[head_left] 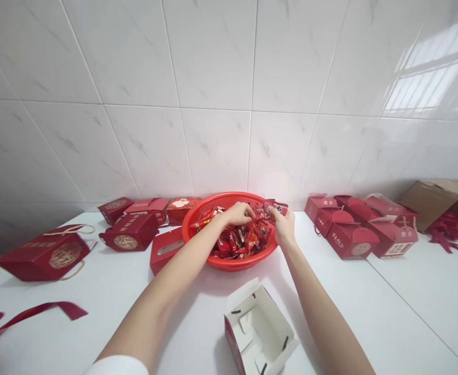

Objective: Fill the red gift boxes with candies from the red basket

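Note:
A round red plastic basket (pixel 240 264) full of red-wrapped sweets (pixel 234 240) stands near the wall. Over its middle is my left hand (pixel 239 213), its fingers bent down toward the sweets; what they hold, if anything, is hidden. My right hand (pixel 284 221) is at the basket's right rim and pinches a dark red packet (pixel 276 207) between thumb and fingers. An open box (pixel 258 330), white inside and red outside, stands in front of the basket between my forearms.
Red gift boxes (pixel 129 232) stand left of the basket, with a larger one (pixel 49 255) farther left. More red boxes (pixel 354 239) are grouped at right, beside a cardboard box (pixel 428 203) and red ribbons (pixel 453 232). A ribbon (pixel 37 311) lies front left.

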Available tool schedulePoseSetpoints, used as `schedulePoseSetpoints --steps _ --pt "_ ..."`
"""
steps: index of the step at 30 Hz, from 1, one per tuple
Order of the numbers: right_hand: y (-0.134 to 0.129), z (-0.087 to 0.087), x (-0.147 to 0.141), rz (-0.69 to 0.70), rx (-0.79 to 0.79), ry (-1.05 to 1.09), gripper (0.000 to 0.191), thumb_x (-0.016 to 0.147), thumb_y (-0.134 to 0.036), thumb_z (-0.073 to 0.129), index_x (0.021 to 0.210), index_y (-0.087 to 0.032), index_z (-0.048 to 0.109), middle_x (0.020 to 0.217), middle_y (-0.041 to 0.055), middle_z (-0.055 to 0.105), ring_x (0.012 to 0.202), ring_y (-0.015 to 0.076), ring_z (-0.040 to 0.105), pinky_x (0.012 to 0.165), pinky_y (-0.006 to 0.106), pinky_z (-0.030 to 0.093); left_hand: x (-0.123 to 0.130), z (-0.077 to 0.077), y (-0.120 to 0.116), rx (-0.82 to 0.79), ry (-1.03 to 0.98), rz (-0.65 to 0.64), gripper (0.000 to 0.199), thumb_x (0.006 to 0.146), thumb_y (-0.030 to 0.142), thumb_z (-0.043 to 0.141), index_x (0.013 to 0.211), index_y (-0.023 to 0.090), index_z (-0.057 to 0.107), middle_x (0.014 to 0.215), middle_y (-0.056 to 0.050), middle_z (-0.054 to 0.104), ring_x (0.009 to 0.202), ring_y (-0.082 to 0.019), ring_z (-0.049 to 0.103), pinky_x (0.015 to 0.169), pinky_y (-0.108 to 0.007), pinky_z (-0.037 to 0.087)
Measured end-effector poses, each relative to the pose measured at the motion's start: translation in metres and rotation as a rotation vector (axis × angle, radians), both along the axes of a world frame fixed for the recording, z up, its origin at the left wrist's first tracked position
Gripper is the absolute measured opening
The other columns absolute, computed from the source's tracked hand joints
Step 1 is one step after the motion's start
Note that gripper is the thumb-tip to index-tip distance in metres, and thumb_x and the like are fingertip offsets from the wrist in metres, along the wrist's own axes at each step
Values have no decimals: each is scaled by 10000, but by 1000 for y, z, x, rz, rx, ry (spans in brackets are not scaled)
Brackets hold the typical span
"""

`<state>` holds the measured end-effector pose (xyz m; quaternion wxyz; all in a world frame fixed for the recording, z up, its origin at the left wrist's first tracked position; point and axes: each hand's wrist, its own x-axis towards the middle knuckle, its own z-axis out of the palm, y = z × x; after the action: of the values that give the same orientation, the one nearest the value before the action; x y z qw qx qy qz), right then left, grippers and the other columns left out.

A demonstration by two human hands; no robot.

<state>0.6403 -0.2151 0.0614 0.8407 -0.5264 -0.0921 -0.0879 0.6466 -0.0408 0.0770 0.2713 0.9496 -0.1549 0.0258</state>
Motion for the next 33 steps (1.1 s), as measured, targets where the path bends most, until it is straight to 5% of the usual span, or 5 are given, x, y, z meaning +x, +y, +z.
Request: schedulePoseSetpoints --steps 6,10,14,20,33 --pt "0 2 -3 17 8 5 205 614 -285 774 735 -190 640 643 -18 670 610 171 610 601 313 522 -3 14 18 -526 -104 110 157 724 188 629 791 148 766 1053 -76 733 933 -200 684 856 -303 545" --pt "-1 4 -6 38 2 -10 210 611 -282 789 742 -182 658 648 -9 679 622 175 619 614 315 526 -4 13 19 -670 -103 135 240 637 236 801 853 143 754 1254 -104 645 983 -203 673 899 -341 551" --pt "-2 5 -7 63 17 4 228 607 -287 796 762 -172 674 676 7 703 642 192 643 627 334 542 -5 13 19 -801 -33 76 460 568 322 890 959 141 732 1190 -113 688 973 -216 669 889 -374 549" --pt "-2 4 -6 79 7 10 296 572 -289 825 792 -153 680 698 12 720 663 194 654 656 339 546 -4 12 16 -870 47 11 602 457 354 951 971 119 744 982 -93 754 918 -218 675 923 -408 514" --pt "-3 4 -4 111 -61 -19 292 582 -304 822 804 -157 699 735 32 743 687 215 676 692 359 551 -10 16 5 -870 27 -40 515 550 356 913 976 122 743 947 -75 758 887 -201 680 884 -364 520"
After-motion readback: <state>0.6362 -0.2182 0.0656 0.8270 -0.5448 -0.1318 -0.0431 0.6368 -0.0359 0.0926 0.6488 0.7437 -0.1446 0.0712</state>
